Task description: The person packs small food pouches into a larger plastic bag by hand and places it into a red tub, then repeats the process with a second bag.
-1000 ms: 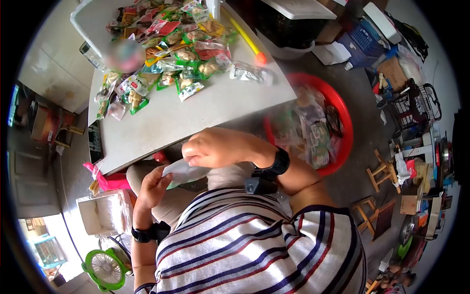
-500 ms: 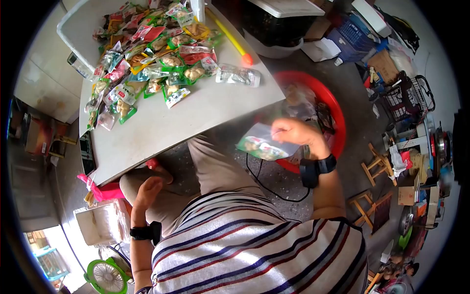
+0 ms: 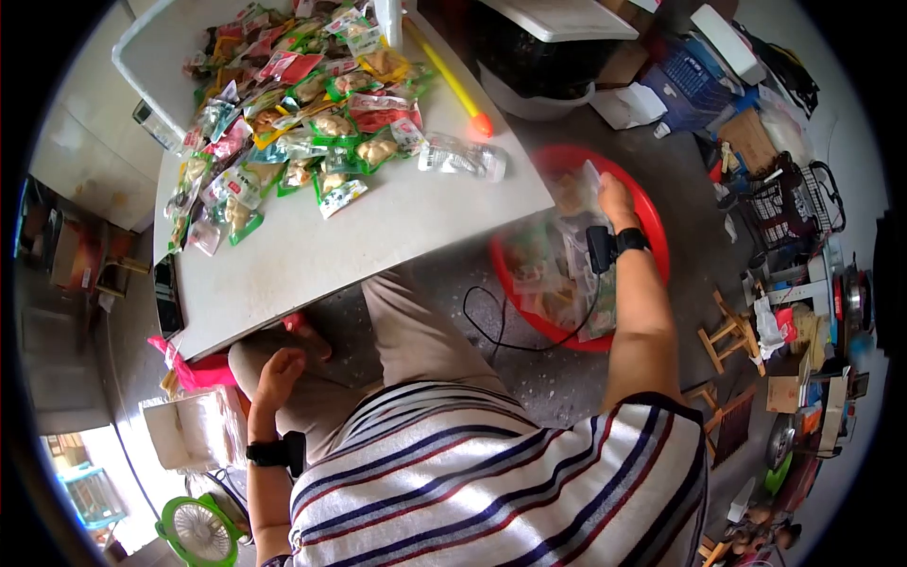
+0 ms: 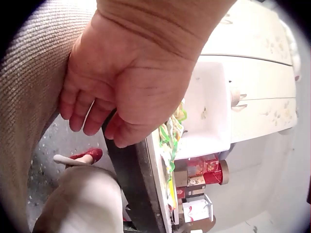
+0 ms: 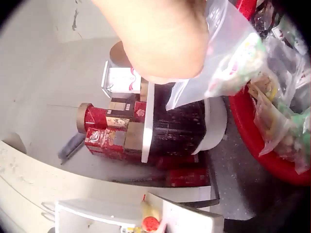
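My right hand [image 3: 617, 200] is out over the red basin [image 3: 656, 210] at the right of the table. In the right wrist view it pinches the top of a clear plastic bag [image 5: 232, 65] with green-and-white contents, which hangs beside the basin's rim. Similar clear bags [image 5: 277, 121] fill the basin. Beside the thigh and the table's front edge, my left hand [image 3: 280, 373] hangs loosely with its fingers relaxed. Nothing is in that hand in the left wrist view.
A heap of small snack packets [image 3: 331, 125] lies on the white table [image 3: 378, 222], spilling from a white foam box [image 3: 142, 57]. A yellow stick with an orange tip [image 3: 453, 80] and a clear packet [image 3: 461, 158] lie near the right edge. A black cable [image 3: 491, 317] crosses the floor.
Both hands were together at a bag over the lap. The right hand has since carried the bag rightward to the basin, while the left hand let go and stayed by the thigh.
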Motion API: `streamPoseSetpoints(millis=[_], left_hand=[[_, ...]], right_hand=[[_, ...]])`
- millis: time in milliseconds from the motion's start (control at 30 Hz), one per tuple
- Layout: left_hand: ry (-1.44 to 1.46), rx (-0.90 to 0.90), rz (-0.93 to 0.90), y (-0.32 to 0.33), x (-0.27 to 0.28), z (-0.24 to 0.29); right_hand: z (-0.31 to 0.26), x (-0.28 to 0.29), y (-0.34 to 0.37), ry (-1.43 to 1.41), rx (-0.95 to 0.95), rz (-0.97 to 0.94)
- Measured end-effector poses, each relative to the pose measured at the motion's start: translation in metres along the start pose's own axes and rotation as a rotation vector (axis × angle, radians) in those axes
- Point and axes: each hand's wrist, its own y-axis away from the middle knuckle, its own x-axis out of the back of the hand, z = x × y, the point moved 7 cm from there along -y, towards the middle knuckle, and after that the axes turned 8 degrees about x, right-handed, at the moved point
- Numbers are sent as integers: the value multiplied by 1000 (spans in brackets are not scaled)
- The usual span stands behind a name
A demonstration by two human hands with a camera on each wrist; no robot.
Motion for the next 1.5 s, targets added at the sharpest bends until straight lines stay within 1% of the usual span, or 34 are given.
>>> streamPoseSetpoints(millis=[33, 67, 133, 200, 267, 333, 400, 433, 500, 533, 567, 600, 633, 667, 700, 733, 800, 867, 933, 1000, 1033, 1133, 1167, 1267, 1300, 1400, 1433, 1500], left_hand=[[-10, -5, 20, -2, 1, -5], [-22, -9, 40, -2, 4, -8], [9, 10, 37, 5, -1, 8], [53, 18, 42, 12, -1, 16], [110, 9, 35, 11, 1, 18], [178, 1, 10, 12, 8, 15], [252, -26, 7, 19, 16, 19], [345, -45, 28, 23, 23, 19], [343, -82, 113, 38, 41, 27], [369, -102, 171, 49, 53, 27], [411, -109, 199, 49, 70, 10], [413, -77, 314, 59, 82, 7], [381, -41, 386, 69, 91, 1], [350, 3, 459, 79, 102, -8], [291, -1, 524, 83, 116, -27], [231, 4, 584, 85, 128, -53], [133, -4, 796, 99, 147, -90], [13, 123, 1018, 114, 168, -131], [-145, 225, 1197, 130, 183, -154], [-345, 310, 1338, 146, 194, -164], [-312, 412, 1328, 151, 199, -172], [-496, 458, 1328, 149, 211, -184], [-531, 537, 1247, 145, 212, -192], [-483, 621, 1108, 130, 223, -218], [-472, 639, 1090, 128, 225, -221], [-538, 752, 966, 122, 229, -228], [-604, 728, 968, 120, 230, -229], [-625, 749, 889, 117, 232, -232]], right_hand=[[-1, -9, -2, -99, 5, 133], [-6, -28, 0, -99, 37, 104], [-29, -60, 2, -106, 112, 59], [-51, -105, 17, -184, 15, -178], [-84, -130, 40, -281, 68, -396], [-108, -138, 59, -386, 172, -274], [-120, -137, 80, -513, 131, -306], [-124, -142, 86, -512, 144, -316], [-132, -135, 95, -632, 169, -316], [-133, -137, 95, -735, 212, -263], [-124, -155, 91, -836, 282, -229], [-113, -172, 87, -932, 222, -256], [-124, -152, 92, -1108, 129, -352], [-129, -137, 92, -1172, 95, -379], [-129, -133, 90, -1161, 80, -385], [-136, -118, 90, -1145, 20, -402], [-146, -103, 91, -1082, -22, -449], [-151, -97, 93, -1029, -38, -482], [-152, -98, 93, -1044, -54, -502], [-150, -93, 92, -986, -122, -425], [-150, -92, 91, -969, -133, -418], [-147, -85, 93, -938, -157, -411], [-145, -85, 94, -932, -162, -409], [-132, -87, 98, -891, -208, -453], [-129, -89, 99, -890, -221, -459], [-129, -91, 104, -860, -145, -617], [-140, -84, 110, -841, -134, -694], [-168, -73, 123, -804, -110, -849]])
